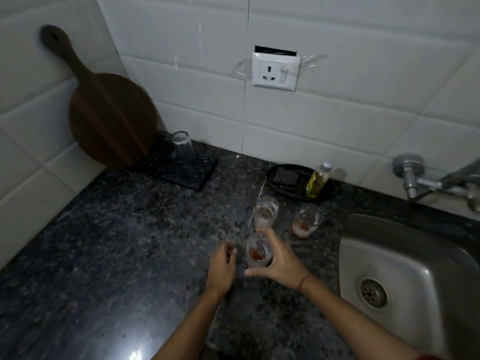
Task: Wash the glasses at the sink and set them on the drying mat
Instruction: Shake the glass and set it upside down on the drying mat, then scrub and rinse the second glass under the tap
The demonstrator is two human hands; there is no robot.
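Three used glasses stand on the dark granite counter [117, 242] left of the sink. The nearest glass [257, 252] holds a little red-brown liquid; my right hand [279, 261] curls around its right side, thumb under its base. My left hand [222, 266] hovers just left of that glass, fingers loosely curled and empty. Behind stand a cloudy glass [265, 211] and a glass with pink dregs [306, 220]. One clean glass [183, 146] sits upside down on the black drying mat [192, 175] at the back left. The steel sink [405, 258] lies to the right.
A round wooden board [109, 118] leans in the wall corner behind the mat. A black dish with a scrub pad [285, 176] and a small soap bottle [318, 180] sit by the wall. A tap [426, 183] juts from the tiles over the sink. A wall socket [275, 72] hangs above.
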